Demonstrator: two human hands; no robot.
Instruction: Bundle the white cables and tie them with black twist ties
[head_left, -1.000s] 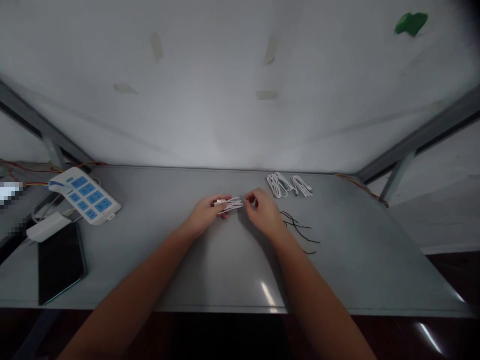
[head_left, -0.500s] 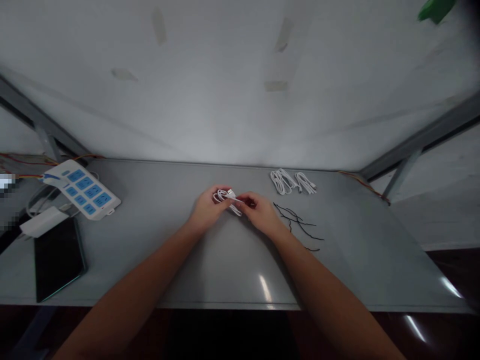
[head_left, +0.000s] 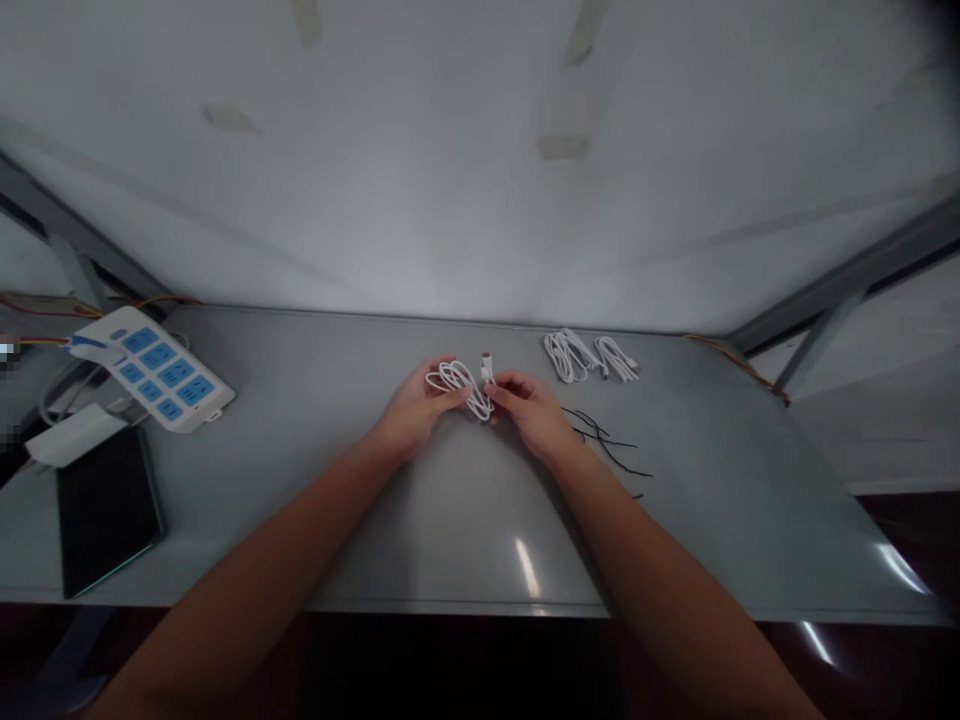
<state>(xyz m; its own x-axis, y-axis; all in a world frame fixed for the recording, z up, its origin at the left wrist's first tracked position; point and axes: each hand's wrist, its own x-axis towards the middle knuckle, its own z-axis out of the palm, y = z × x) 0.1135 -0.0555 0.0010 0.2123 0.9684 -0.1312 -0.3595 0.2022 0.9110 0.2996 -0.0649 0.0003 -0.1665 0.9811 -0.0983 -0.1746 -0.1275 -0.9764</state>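
A white USB cable [head_left: 474, 398], looped into a loose coil, is held between my two hands above the middle of the grey table [head_left: 450, 530]. My left hand [head_left: 416, 408] grips the left side of the coil, thumb on top. The fingers of my right hand [head_left: 531, 408] pinch the cable near its plug [head_left: 487, 366], which points up and away from me. Several thin black ties [head_left: 611, 450] lie to the right, partly hidden behind my right forearm. Two bundles of coiled white cable, one larger [head_left: 568, 356] and one smaller [head_left: 616, 359], rest farther back.
On the left lie a white power strip [head_left: 161, 370] with blue sockets, a white adapter-like block [head_left: 75, 436] and a dark tablet [head_left: 109, 510]. A pale wall [head_left: 420, 200] stands behind the table. Metal frame bars [head_left: 847, 280] flank both sides.
The plug has swung from lying across the coil to standing upright at its right, pinched by my right hand. The coil shows more openly. The whole view has shifted slightly.
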